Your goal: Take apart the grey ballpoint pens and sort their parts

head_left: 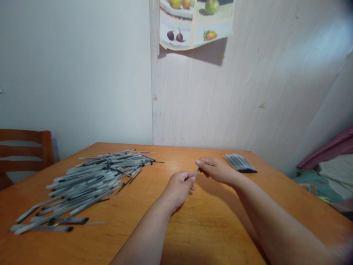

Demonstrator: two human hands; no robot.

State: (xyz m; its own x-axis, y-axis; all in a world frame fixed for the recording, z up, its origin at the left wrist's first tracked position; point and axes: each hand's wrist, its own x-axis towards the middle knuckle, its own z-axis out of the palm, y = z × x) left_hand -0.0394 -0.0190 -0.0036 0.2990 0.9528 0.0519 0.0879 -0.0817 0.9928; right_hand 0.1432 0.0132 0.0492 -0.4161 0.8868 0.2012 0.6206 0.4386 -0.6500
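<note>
Over the middle of the table, both hands meet at a slim pen [196, 172] with a pale body and a dark part near its far end. My left hand [179, 187] is closed round the near end, thumb on top. Fingers of my right hand [211, 168] pinch the far end, hiding its tip. To the left lies a loose heap of pens [91, 176] with translucent barrels and black ends, thin dark refills sticking out among them. Beyond my right hand sits a neat row of pens [239, 163], side by side, black ends toward me.
The orange wooden table [132, 228] reaches back to the wall. A wooden chair [26, 151] stands at the left. Cloth and bedding [331, 176] lie past the right edge. A fruit poster [195, 24] hangs on the wall.
</note>
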